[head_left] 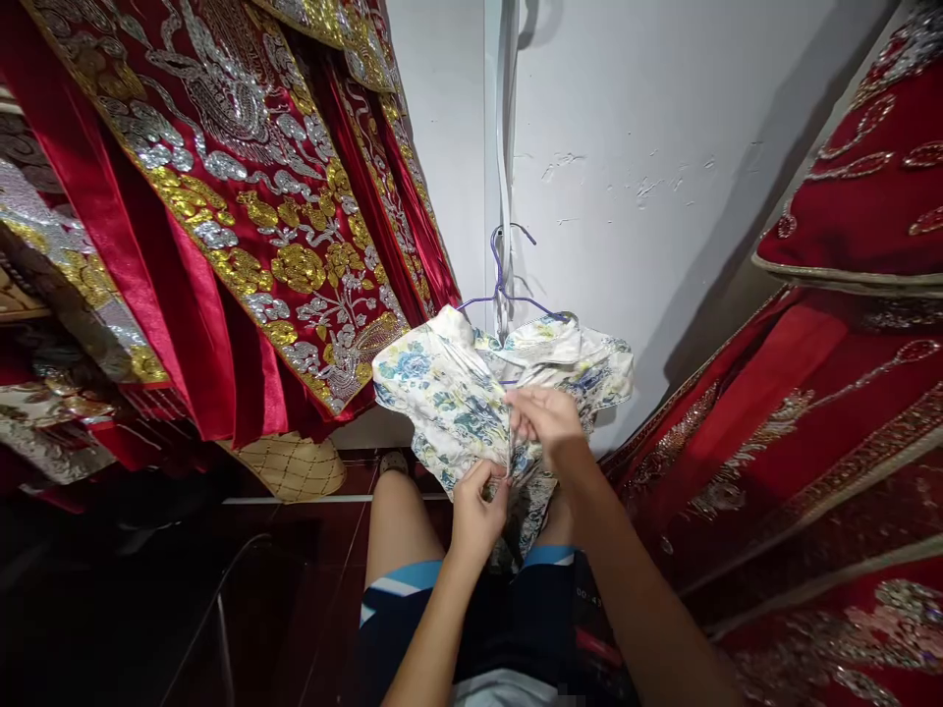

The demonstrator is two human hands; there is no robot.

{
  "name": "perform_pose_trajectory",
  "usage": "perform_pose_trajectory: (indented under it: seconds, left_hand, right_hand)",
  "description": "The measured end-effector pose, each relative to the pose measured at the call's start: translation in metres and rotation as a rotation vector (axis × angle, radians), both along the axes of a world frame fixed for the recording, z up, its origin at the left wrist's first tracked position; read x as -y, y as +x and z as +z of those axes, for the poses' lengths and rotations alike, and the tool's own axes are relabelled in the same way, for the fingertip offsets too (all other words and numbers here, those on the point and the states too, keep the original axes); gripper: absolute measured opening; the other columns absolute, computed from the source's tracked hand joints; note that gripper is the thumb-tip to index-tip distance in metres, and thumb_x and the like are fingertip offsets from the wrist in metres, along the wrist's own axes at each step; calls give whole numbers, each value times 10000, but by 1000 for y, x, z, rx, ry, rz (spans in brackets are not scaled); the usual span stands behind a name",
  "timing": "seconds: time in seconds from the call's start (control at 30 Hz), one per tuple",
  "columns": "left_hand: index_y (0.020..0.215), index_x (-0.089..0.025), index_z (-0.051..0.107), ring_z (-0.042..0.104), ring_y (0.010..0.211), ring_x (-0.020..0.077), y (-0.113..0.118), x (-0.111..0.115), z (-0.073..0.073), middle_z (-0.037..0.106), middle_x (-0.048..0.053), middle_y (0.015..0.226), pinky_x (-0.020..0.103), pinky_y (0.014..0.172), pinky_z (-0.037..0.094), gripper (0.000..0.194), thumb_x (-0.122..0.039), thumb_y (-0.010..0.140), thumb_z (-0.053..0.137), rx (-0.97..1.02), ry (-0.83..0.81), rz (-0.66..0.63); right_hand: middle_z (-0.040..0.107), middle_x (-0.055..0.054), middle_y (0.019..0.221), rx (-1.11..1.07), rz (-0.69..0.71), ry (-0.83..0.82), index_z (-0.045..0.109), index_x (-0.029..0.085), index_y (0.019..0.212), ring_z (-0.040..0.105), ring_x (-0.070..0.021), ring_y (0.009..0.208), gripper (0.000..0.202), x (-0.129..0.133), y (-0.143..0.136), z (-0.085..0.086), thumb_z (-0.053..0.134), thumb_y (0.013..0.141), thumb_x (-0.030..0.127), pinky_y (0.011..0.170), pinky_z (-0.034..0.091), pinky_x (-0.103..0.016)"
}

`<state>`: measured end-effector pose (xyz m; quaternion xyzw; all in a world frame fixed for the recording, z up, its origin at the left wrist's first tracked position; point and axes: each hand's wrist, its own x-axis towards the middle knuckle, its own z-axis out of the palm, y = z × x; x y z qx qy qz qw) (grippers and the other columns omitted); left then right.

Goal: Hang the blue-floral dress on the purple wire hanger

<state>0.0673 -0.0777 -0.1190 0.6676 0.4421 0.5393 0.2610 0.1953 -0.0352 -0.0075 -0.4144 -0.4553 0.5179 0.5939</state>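
Centre of the frame, head view: a white short-sleeved garment of thin cloth printed with blue, green and yellow flowers (461,403) hangs with its shoulders spread on a slim purple hanger (495,257), above the person's bare knees.
Left hand, just below centre: the left hand (480,496) pinches the garment's front edge between thumb and forefinger.
Right hand, just right of centre: the right hand (543,414) stands higher, its fingertips drawn together on the same front edge, near the neckline.
Hanger hook, above the garment: it curves toward the right beside a pale upright strip (505,118); what bears it I cannot tell.
Upper left: a deep-red satin costume with gold and silver sequin embroidery (295,226) slants down to the garment's left sleeve side in the frame.
Upper right of centre: a scuffed white wall (626,118).
Right edge: red cloth with beaded trim (796,393).
Bottom centre: dark shorts with blue and white bands (405,579).
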Motion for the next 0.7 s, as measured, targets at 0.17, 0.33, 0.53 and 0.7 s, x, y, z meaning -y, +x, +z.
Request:
perform_pose_trajectory:
  seconds: [0.17, 0.33, 0.53, 0.7]
  left_hand:
    - [727, -187, 512, 518, 690, 149, 7, -10, -6, 548, 3, 722, 246, 648, 372, 135, -102, 832, 530, -168, -61, -101]
    - [753, -184, 565, 572, 698, 156, 1, -19, 17, 601, 3, 725, 253, 657, 403, 124, -70, 803, 572, -297, -116, -180]
    - [1294, -191, 574, 643, 796, 148, -16, -51, 118, 686, 30, 899, 279, 788, 502, 325, -205, 971, 553, -60, 375, 21]
    - [995, -167, 673, 632, 839, 163, -13, -75, 170, 691, 57, 921, 278, 774, 480, 112, -202, 973, 569, -328, 561, -27]
  right_hand:
    - [598, 9, 531, -79, -70, 178, 681, 135, 678, 432, -52, 423, 214, -40, -2, 50, 765, 729, 326, 392, 279, -184]
    - [587, 29, 527, -57, -59, 263, 679, 150, 750, 445, -60, 426, 215, -34, 1, 49, 738, 787, 353, 417, 327, -189]
    - [566, 35, 486, 53, -47, 283, 634, 175, 747, 454, -89, 431, 226, -16, 3, 41, 725, 797, 375, 440, 341, -216]
    - [472, 65, 492, 174, -66, 391, 570, 204, 739, 369, -89, 435, 236, -26, 6, 42, 672, 843, 391, 451, 267, -239]
